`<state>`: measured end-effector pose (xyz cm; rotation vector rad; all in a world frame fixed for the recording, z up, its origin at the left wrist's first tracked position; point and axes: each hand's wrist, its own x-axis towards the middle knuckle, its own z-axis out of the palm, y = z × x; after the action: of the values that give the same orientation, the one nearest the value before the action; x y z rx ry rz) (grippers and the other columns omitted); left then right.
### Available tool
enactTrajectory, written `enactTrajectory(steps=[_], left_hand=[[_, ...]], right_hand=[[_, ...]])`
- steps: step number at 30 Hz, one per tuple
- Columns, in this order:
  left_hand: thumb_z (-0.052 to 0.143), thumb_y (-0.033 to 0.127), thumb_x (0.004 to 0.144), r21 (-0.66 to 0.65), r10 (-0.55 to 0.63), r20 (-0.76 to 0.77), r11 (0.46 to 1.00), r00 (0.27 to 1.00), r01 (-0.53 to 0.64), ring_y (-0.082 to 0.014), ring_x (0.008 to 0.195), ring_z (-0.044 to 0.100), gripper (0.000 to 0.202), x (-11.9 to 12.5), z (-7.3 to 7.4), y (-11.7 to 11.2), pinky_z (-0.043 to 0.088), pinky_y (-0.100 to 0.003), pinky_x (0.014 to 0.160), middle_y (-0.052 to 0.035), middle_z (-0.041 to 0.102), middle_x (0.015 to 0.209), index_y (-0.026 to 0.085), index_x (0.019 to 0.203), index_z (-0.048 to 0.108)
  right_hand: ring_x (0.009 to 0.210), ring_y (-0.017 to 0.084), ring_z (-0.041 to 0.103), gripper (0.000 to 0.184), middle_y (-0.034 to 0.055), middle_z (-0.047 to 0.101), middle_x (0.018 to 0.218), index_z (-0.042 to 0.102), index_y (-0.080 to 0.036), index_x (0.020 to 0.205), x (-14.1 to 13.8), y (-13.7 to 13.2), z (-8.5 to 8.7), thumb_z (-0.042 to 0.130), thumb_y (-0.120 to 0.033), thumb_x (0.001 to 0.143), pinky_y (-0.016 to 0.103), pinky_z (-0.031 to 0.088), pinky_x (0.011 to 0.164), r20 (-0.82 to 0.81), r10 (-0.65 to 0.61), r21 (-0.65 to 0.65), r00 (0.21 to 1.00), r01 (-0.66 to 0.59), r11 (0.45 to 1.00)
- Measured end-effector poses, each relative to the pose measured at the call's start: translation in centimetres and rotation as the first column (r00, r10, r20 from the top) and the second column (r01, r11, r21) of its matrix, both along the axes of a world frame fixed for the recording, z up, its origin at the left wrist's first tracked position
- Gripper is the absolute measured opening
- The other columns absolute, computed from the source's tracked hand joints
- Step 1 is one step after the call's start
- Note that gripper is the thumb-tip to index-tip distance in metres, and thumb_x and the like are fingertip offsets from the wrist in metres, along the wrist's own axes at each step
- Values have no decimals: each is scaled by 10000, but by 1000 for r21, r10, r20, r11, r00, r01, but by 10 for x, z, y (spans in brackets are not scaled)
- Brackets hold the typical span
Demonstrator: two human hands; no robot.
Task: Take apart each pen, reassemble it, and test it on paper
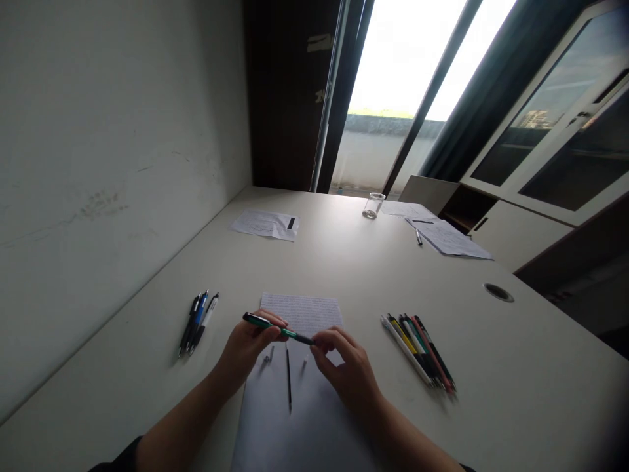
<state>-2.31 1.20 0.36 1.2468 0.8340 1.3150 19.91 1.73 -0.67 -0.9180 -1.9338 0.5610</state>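
Left hand (251,345) and right hand (348,357) grip a green pen (289,333) above paper (309,436).

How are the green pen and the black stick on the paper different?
The green pen is thicker; the black stick is thinner. The pen is up in the left hand and right hand; the stick lies on the paper. Both are long and straight.

My L hand (250,351) & R hand (351,364) are bare, w/ slim fingers; L f'arm (181,419) & R f'arm (410,429) are bare too, widening from wrist twd elbow. L sleeve (120,457) is dark, approx. black, hem crossing the arm at a slant. R sleeve (467,468): just a dark sliver, too small for details.
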Motion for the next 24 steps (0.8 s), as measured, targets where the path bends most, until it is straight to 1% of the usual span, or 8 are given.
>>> enactTrajectory(steps=[5,10,13,15,18,21,24], left_hand=[[641,271,910,-51,-2,96,999,995,6,-239,923,676,130,1,0,-2,583,-420,823,-80,652,1004,158,949,694],[650,273,908,-65,-13,152,998,988,23,-229,930,681,130,2,2,-2,580,-393,830,-76,667,990,156,942,693],[650,285,910,-89,11,213,996,977,8,-223,943,685,135,1,0,0,574,-369,838,-75,687,991,159,940,686],[644,304,915,-108,34,243,994,969,-8,-228,958,688,155,0,-2,2,565,-367,852,-83,702,994,155,948,675],[647,314,912,-117,59,243,993,968,-32,-245,975,693,172,-1,-6,3,557,-376,855,-93,714,984,147,952,652],[659,326,902,-113,97,235,991,967,-72,-243,943,704,191,-1,-7,4,560,-367,818,-79,719,946,158,985,621],[667,347,894,-111,157,223,985,962,-135,-225,888,709,252,0,-6,4,560,-337,761,-58,715,896,172,1058,589]], right_hand=[[705,160,586,111,17,612,806,600,-228,947,3,0,3,577,-143,879,283,506,652,-37,-29,-26,999,28,999],[720,165,576,68,16,595,797,594,-222,935,5,-1,2,582,-173,889,287,495,663,-62,-35,-80,997,30,996],[726,167,575,28,20,592,803,589,-219,931,8,-1,-1,580,-210,906,290,496,669,-94,-75,-142,993,61,988],[736,171,578,36,25,594,817,587,-218,945,11,0,-3,576,-240,918,293,502,675,-121,-107,-174,987,85,981],[753,176,580,62,32,595,838,581,-218,964,17,1,-6,578,-263,922,295,512,684,-145,-125,-191,982,97,977],[763,178,580,79,40,589,865,576,-219,973,22,0,-7,587,-276,920,301,522,696,-165,-121,-201,979,87,976],[793,182,587,108,50,582,910,573,-222,995,26,-2,-7,597,-293,917,313,530,726,-224,-112,-231,968,59,971]])
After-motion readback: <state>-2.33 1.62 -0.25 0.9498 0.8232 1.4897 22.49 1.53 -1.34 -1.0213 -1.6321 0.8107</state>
